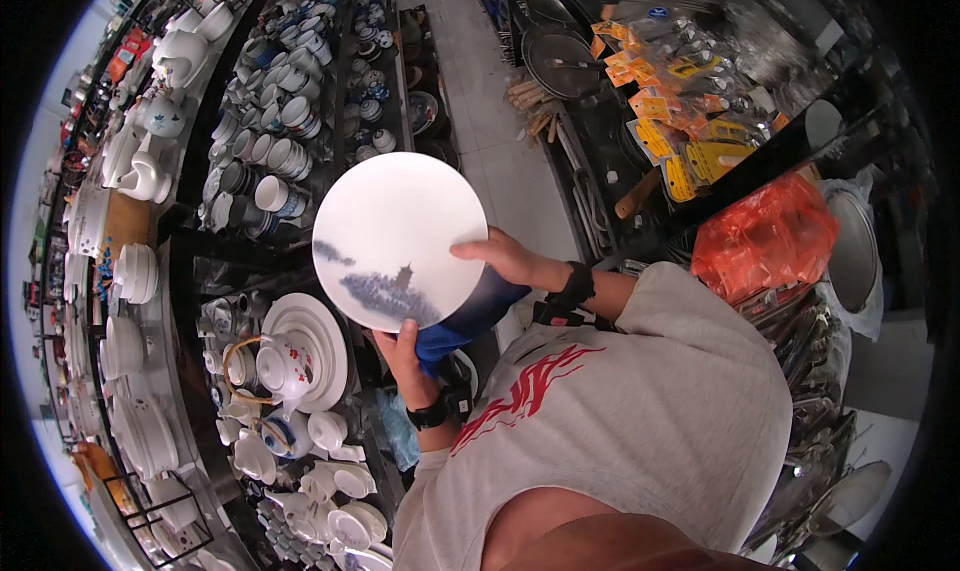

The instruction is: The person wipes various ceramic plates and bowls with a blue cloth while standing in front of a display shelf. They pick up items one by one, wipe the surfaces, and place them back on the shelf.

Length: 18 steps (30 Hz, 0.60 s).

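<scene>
A round white ceramic plate (397,226) with a blue-grey landscape and a small tower printed near its rim is held up in front of me. My right hand (506,257) grips its right edge, thumb lying on the face. At the lower edge, my left hand (401,353) holds the plate with its thumb over the rim. The fingers of both hands are mostly hidden behind it. Close to my left hand, on the shelf, a white teapot (281,365) with red flowers and a wicker handle stands before large white plates (335,331).
Stacked cups (285,158) and lidded jars (371,110) fill the shelves on the left. White bowls (136,271) line a higher shelf. A tiled aisle (480,106) runs ahead. On the right are frying pans (559,61), orange-carded utensils (649,106) and a red plastic bag (765,237).
</scene>
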Each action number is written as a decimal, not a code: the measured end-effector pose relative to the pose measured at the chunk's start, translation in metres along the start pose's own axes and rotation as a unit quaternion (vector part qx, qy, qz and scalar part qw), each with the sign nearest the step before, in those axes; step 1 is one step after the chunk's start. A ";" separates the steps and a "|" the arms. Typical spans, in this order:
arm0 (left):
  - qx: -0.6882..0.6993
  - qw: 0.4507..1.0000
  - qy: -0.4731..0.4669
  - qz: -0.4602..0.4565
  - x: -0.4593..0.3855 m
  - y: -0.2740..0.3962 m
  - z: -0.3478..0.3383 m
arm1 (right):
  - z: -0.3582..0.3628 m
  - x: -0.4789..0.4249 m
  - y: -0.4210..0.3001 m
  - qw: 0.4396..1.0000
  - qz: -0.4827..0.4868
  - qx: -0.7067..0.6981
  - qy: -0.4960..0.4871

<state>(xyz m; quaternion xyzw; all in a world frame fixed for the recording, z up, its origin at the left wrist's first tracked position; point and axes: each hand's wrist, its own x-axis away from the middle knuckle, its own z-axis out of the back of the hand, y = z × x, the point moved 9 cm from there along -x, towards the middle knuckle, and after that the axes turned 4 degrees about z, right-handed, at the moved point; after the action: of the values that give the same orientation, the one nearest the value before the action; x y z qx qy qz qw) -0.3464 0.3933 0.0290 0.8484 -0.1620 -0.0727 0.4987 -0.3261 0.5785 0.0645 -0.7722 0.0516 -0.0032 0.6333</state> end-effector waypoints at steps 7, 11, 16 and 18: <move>-0.003 0.999 0.007 -0.039 0.015 0.039 0.012 | 0.041 0.001 -0.037 0.989 0.026 -0.028 0.142; -0.021 0.998 0.039 -0.038 0.028 0.017 0.050 | 0.089 -0.029 -0.077 0.960 0.092 -0.011 0.265; -0.013 0.997 0.073 -0.031 0.039 0.019 0.057 | 0.172 -0.084 -0.141 0.919 0.155 0.045 0.359; 0.006 0.995 0.100 -0.020 0.037 0.025 0.055 | 0.225 -0.099 -0.162 0.894 0.181 0.059 0.407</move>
<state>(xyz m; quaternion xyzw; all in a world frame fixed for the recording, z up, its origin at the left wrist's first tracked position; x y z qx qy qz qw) -0.3320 0.3242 0.0252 0.8574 -0.0952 0.0037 0.5058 -0.3969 0.8381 0.1845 -0.6423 0.4433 -0.2051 0.5907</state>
